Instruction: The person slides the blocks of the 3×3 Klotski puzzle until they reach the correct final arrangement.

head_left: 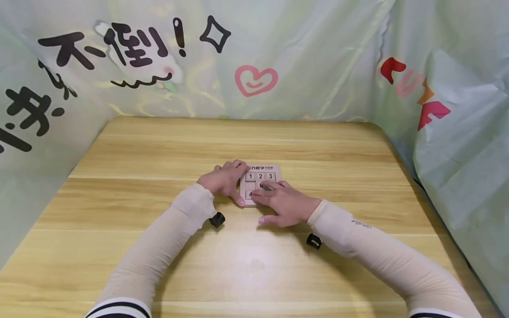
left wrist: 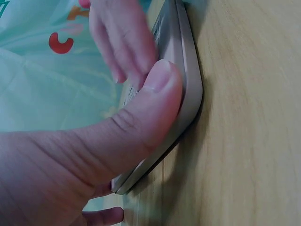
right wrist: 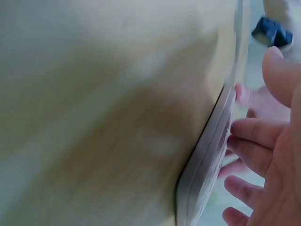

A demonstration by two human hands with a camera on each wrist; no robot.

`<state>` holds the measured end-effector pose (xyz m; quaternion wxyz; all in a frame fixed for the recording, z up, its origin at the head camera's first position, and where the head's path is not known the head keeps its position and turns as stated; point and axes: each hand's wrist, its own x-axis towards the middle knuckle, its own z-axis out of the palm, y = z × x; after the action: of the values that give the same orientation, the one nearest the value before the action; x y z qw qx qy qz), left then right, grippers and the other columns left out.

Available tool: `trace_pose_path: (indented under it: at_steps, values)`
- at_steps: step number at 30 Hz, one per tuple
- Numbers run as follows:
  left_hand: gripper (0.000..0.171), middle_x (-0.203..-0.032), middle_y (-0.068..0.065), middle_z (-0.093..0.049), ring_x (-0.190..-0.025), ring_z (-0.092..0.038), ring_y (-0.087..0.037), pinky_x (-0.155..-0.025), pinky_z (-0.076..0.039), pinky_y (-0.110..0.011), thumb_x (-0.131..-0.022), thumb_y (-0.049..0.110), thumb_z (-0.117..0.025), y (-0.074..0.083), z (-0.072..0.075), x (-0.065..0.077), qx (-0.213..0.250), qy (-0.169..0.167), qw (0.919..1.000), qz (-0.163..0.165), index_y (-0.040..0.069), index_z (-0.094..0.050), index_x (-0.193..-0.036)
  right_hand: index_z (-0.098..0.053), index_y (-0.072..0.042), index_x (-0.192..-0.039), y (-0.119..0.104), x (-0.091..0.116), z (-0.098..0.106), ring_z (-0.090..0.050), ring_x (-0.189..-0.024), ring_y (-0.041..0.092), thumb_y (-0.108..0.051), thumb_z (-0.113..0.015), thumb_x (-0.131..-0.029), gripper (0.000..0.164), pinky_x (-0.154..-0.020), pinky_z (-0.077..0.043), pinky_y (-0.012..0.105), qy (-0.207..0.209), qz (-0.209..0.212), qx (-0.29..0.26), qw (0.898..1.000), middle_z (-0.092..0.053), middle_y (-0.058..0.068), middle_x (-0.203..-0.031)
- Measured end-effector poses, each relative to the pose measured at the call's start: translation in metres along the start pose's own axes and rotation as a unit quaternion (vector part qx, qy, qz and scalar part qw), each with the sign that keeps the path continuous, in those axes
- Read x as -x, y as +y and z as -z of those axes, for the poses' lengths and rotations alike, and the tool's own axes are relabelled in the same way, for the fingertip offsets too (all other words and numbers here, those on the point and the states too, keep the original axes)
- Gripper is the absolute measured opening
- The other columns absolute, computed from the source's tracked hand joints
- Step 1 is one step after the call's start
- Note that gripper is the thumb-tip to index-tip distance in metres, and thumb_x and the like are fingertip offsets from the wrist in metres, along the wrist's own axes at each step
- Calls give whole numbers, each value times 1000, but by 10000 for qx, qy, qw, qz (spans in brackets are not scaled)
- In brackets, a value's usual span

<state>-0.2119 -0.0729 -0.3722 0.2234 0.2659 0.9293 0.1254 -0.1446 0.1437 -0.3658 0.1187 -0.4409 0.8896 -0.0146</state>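
At the far left, a pale green sheet (head_left: 71,104) with large black characters (head_left: 137,46) hangs beside and behind the wood-grain surface (head_left: 254,269). A beige left sleeve (head_left: 155,247) reaches in from the lower left, a small black device (head_left: 217,219) at its wrist. The left hand (head_left: 224,179) spans the left side of the number sliding puzzle (head_left: 250,185), its thumb bent against the rim at the near corner and its fingers at the far corner, parted by about that side's length and holding the board between them.

The puzzle lies flat on the surface, midway across it, between the two hands. Tiles 1, 2 and 3 show in its top row, 6 below the 2, and 4 at the lower left; others are covered. The right hand (head_left: 288,204) lies over its lower right part, fingers extended and slightly spread, touching the tiles without gripping anything, thumb apart. A second black device (head_left: 314,241) sits by the right sleeve (head_left: 370,243). Colourful letters (head_left: 433,112) mark the sheet at the far right.
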Motion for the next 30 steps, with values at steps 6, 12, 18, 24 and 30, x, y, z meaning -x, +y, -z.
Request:
trace_pose_path:
  at_steps: [6,12,18,24,30]
  values:
    - [115,-152,-10,-28,-133,-31,-30,-110,-21,-55,-58,50,-87,-1,-1,-1,23,-48,10000,-17,11,-29,-149,-39,-9,-149,16,4,-2,-25,-141,39,-58,-50,-93,74,-106,-28,58,149,-462,153,9987,-38,6,-152]
    - [114,-151,-8,-28,-133,-32,-28,-110,-22,-54,-58,49,-87,-1,-1,-1,60,-35,10000,-5,11,-30,-149,-38,-9,-149,22,4,-4,-26,-140,41,-58,-51,-93,75,-106,-28,59,149,-446,121,9988,-38,6,-152]
    - [115,-152,-9,-27,-134,-31,-29,-111,-20,-56,-58,49,-87,0,0,-1,40,-21,10000,12,11,-29,-150,-38,-9,-149,20,-1,-6,-25,-140,39,-58,-49,-94,75,-104,-30,58,236,-362,150,9990,-37,5,-153]
    - [116,-152,-10,-27,-136,-30,-31,-111,-19,-59,-59,49,-87,0,-2,-2,70,-11,10000,16,10,-28,-150,-37,-8,-149,15,-11,-7,-26,-141,38,-58,-45,-96,73,-105,-28,59,288,-209,36,9994,-36,5,-153]
    - [115,-151,-9,-29,-133,-32,-30,-110,-20,-58,-58,50,-86,-1,-3,-2,24,32,10000,33,11,-28,-150,-36,-8,-150,13,-11,-4,-24,-141,38,-58,-45,-96,74,-106,-27,60,229,-202,32,9995,-34,6,-154]
